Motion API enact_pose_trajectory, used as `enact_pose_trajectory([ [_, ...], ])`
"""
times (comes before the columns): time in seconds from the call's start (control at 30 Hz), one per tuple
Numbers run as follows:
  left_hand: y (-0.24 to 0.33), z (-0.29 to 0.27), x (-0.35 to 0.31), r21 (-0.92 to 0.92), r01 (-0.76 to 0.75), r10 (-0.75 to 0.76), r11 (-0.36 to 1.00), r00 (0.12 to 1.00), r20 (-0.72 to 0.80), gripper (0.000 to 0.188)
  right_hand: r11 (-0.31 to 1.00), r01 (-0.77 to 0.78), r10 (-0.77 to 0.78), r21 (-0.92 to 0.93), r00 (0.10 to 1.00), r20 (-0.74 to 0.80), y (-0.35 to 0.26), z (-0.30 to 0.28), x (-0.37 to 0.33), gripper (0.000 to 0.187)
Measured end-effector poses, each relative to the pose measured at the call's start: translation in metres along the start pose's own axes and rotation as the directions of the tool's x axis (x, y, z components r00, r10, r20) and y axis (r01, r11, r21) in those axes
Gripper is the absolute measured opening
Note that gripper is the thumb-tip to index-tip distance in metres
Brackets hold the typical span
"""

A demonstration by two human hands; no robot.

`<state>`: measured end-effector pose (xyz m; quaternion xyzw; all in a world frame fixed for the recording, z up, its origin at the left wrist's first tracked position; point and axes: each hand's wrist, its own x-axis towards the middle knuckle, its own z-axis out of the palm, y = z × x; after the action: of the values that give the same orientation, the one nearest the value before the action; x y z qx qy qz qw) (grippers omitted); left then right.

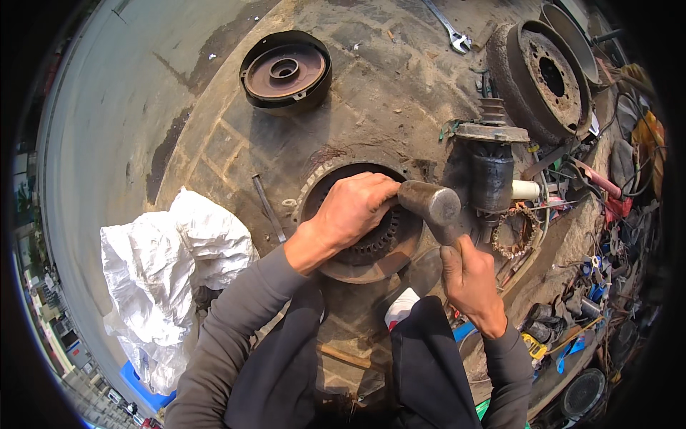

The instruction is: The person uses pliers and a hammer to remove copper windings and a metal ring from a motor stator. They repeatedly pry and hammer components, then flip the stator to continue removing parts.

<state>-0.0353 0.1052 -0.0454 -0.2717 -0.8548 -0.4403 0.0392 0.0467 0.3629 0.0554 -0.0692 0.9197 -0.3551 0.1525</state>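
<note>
A round metal housing [371,266] with a toothed inner ring [384,242] lies on the ground before my knees. Over its opening, my left hand [355,207] is closed, its fingertips hidden; whatever it grips cannot be made out. My right hand [471,282] grips a hammer [431,205] by its handle. The hammer's thick, worn steel head is held just right of my left fingers and overlaps them in view; whether it touches anything I cannot tell. A metal bar [269,209] lies on the ground left of the housing.
A round drum-like part [286,75] sits at far left, an adjustable wrench [454,36] at the far edge. Rusty wheel drums [539,79], a dark cylindrical part [491,171] and a copper-wound ring [516,232] stand right. A white sack [168,264] lies left; jumbled tools crowd the right.
</note>
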Motion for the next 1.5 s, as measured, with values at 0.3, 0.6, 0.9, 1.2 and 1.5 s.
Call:
enact_pose_trajectory([
  [0.3, 0.000, -0.001, -0.002, -0.005, 0.037, -0.037, 0.999, 0.999, -0.012, 0.023, 0.991, 0.130, -0.128, 0.035, 0.990, -0.053, -0.002, 0.002, -0.002, 0.023],
  [0.6, 0.001, -0.003, -0.003, -0.056, 0.101, -0.100, 0.993, 0.995, 0.026, 0.025, 0.974, 0.197, -0.182, 0.107, 0.973, -0.140, 0.000, 0.006, -0.006, 0.022],
  [0.9, 0.002, -0.001, -0.001, -0.030, 0.091, -0.091, 0.995, 0.996, -0.009, 0.021, 0.982, 0.126, -0.105, 0.143, 0.983, -0.148, 0.007, 0.011, -0.013, 0.028],
  [1.2, 0.038, -0.030, 0.015, 0.020, -0.038, 0.039, 0.999, 0.995, -0.087, 0.031, 0.901, -0.089, 0.160, 0.425, 0.978, -0.136, 0.015, 0.011, -0.027, 0.035],
  [1.5, 0.047, -0.024, 0.013, -0.022, 0.004, -0.006, 1.000, 0.993, -0.114, 0.029, 0.884, -0.179, 0.250, 0.432, 0.962, -0.112, 0.025, 0.013, -0.036, 0.031],
])
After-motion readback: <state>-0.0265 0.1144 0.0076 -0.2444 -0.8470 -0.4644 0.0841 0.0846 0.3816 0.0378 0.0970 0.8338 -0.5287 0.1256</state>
